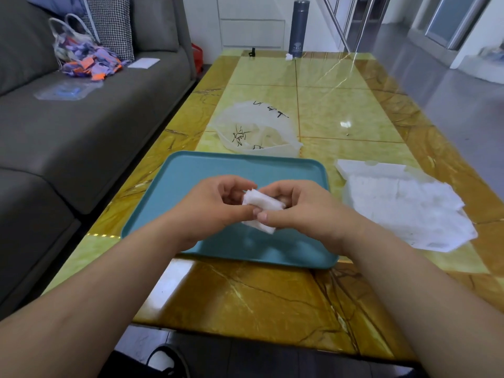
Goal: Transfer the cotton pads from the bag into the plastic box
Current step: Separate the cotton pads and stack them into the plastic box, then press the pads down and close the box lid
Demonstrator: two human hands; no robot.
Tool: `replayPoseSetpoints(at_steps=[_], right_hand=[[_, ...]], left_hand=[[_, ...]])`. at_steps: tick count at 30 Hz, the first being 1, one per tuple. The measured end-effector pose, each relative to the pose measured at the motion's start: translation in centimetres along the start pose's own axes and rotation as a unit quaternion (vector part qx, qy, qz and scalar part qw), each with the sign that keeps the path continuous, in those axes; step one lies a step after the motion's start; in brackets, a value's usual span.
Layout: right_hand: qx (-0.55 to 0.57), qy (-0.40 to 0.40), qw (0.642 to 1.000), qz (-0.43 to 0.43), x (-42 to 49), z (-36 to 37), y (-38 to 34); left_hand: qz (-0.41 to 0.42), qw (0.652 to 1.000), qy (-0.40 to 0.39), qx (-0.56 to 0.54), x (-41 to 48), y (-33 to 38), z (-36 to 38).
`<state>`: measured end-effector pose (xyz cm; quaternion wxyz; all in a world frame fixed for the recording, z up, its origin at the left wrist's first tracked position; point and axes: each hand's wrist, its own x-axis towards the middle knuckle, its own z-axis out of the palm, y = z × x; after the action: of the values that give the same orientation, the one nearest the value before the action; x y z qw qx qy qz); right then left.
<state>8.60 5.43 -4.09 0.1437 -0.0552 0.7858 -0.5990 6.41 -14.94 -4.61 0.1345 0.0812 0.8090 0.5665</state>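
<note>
White cotton pads, a small stack of them, sit between your two hands above the middle of the teal tray. Your left hand and your right hand both have their fingers curled in, thumbs underneath, pinching the stack from either side. It is off the tray's surface and in neither container.

The plastic box, translucent with black scrawl on it, stands just past the tray's far edge, toward the middle of the tabletop. You can see something pale through its wall, but it's too hazy to say whether pads are already inside or how many. The bag lies flat by the tabletop's right edge, just beside the tray's right side, and white shows through it across most of its width. I'd judge that as plenty of pads left to move.

So you look to be somewhere in the early or middle stretch, with one batch out of the bag and not yet delivered. What remains for this batch is to carry it forward over the tray's far edge and drop it into the box. After that, by the look of the bag, you have more trips to make.
</note>
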Motion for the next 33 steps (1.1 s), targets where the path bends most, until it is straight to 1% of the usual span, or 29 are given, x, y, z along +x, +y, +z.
replayPoseSetpoints(at_steps=[3,8,10,12,14,17,19,21,23,25,28,30,31,33], right_hand=[[0.009,0.084,0.996,-0.004,-0.3,-0.5,0.1],[0.064,0.117,0.991,0.0,-2.3,-2.8,-0.4],[0.067,0.134,0.989,-0.004,-3.4,-3.8,-0.4],[0.045,0.171,0.984,-0.011,-4.3,-4.9,-0.3],[0.02,0.235,0.972,-0.019,-5.1,-6.3,-0.3],[0.007,0.356,0.934,-0.034,-6.4,-9.7,0.0],[-0.003,0.428,0.903,-0.031,-7.5,-13.0,0.9],[-0.004,0.484,0.875,-0.016,-8.5,-15.9,2.1],[0.006,0.519,0.855,-0.001,-9.2,-17.7,3.5],[0.016,0.539,0.842,0.025,-10.0,-19.5,4.9],[0.029,0.545,0.836,0.053,-10.4,-20.8,6.5],[0.039,0.543,0.837,0.059,-10.3,-21.0,7.1],[0.05,0.54,0.838,0.062,-10.2,-21.0,7.3],[0.075,0.539,0.836,0.077,-9.8,-21.0,7.8]], left_hand=[[-0.004,1.0,0.002,-0.026,0.0,0.3,0.5],[-0.009,0.99,0.007,-0.14,0.3,1.6,2.8],[-0.006,0.988,0.014,-0.153,0.4,2.6,4.6],[0.003,0.992,0.014,-0.127,0.6,3.6,6.6],[0.017,0.996,0.01,-0.082,1.2,4.7,8.7],[0.056,0.998,0.019,0.016,2.5,6.6,11.8],[0.1,0.99,0.013,0.098,3.6,8.4,14.1],[0.152,0.971,-0.014,0.182,4.9,10.4,16.5],[0.217,0.939,-0.049,0.263,6.3,11.9,18.5],[0.279,0.893,-0.098,0.338,7.9,13.4,21.3],[0.339,0.81,-0.16,0.45,9.8,15.0,24.5],[0.346,0.768,-0.189,0.505,10.5,15.5,25.9],[0.337,0.755,-0.203,0.524,10.8,15.4,26.3],[0.31,0.745,-0.228,0.545,11.1,15.0,26.3]])
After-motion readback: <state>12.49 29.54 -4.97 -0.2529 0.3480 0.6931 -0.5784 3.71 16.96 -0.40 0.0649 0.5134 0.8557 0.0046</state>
